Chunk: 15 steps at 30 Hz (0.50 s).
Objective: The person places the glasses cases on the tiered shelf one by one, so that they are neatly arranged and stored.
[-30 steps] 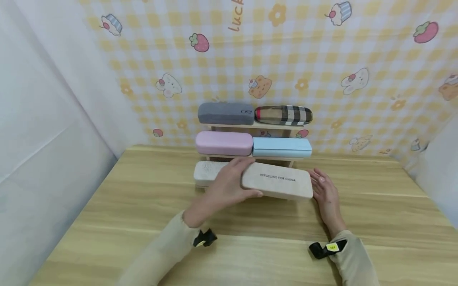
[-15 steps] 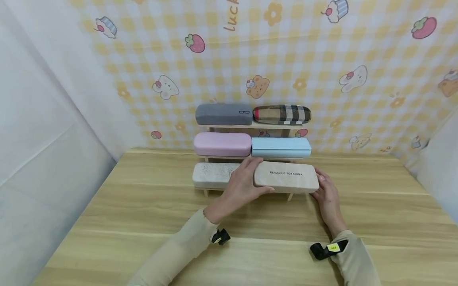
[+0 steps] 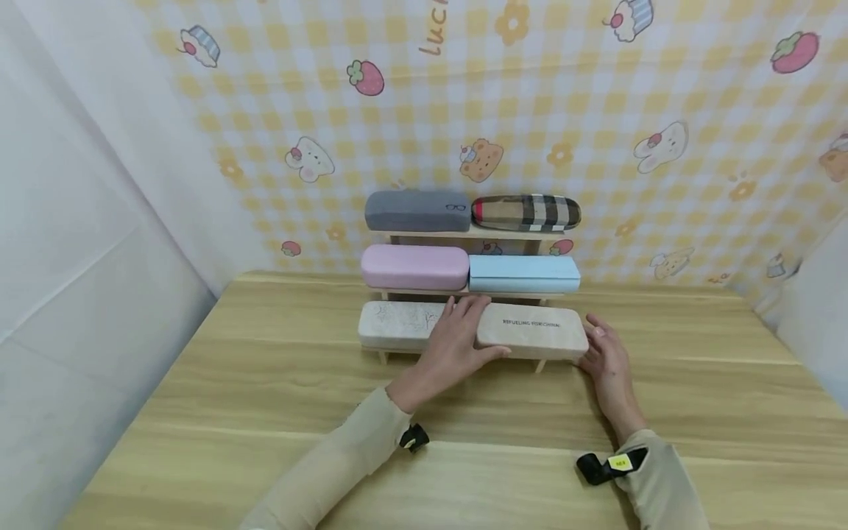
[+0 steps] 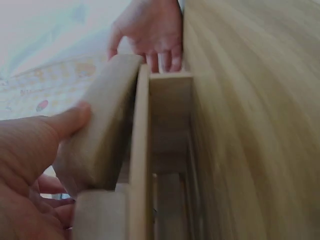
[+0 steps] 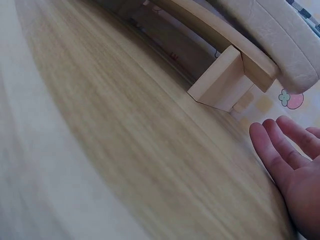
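Note:
A beige glasses case (image 3: 533,335) lettered "REFUELING FOR CHINA" lies along the right half of the bottom tier of a wooden rack (image 4: 142,150). My left hand (image 3: 453,350) grips its left end, thumb on the near side and fingers on the far side. In the left wrist view the case leans slightly off the tier's board. At the case's right end, my right hand (image 3: 608,372) has its fingers loosely extended, fingertips close to the end. A whitish glasses case (image 3: 395,325) with line drawings fills the left half of that tier, partly hidden by my left hand.
A lilac case (image 3: 415,267) and a light blue case (image 3: 523,273) sit on the middle tier. On the top tier are a grey case (image 3: 417,211) and a plaid case (image 3: 530,213). The wooden table (image 3: 265,383) extends around the rack, with a patterned cloth (image 3: 411,132) behind.
My left hand has shifted right with the beige case, which has gone from tilted in front of the rack to nearly level on the bottom tier. The right hand has stayed by its end.

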Available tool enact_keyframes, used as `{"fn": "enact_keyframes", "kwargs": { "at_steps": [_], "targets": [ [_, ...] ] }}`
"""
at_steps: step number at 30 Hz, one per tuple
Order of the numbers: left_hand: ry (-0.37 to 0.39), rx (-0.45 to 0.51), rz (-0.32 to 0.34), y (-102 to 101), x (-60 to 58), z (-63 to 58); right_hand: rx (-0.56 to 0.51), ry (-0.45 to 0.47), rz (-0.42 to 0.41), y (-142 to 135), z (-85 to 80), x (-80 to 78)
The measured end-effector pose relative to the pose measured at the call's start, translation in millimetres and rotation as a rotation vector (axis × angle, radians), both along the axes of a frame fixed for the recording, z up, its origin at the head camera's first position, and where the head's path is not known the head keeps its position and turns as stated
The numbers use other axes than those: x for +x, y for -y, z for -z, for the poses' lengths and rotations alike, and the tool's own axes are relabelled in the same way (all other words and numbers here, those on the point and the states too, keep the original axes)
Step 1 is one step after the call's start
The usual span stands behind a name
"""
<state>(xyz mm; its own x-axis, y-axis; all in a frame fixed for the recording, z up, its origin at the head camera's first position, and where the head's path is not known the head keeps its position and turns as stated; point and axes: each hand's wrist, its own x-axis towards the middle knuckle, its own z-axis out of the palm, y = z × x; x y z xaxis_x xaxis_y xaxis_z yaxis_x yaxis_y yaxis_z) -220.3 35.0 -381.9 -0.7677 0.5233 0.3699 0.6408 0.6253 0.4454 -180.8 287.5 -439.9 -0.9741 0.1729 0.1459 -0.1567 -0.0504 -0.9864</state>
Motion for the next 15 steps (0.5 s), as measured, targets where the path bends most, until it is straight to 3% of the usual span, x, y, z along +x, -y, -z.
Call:
{"fn": "enact_keyframes", "kwargs": {
  "at_steps": [9, 15],
  "targets": [
    [-0.055, -0.080, -0.014, 1.7, -3.9, 2.0, -0.034, -0.024, -0.020, -0.4, 1.1, -0.6],
    [-0.061, -0.238, -0.020, 1.5, -4.9, 0.7, -0.007, -0.025, -0.020, 0.1, 1.2, -0.6]
  ]
}}
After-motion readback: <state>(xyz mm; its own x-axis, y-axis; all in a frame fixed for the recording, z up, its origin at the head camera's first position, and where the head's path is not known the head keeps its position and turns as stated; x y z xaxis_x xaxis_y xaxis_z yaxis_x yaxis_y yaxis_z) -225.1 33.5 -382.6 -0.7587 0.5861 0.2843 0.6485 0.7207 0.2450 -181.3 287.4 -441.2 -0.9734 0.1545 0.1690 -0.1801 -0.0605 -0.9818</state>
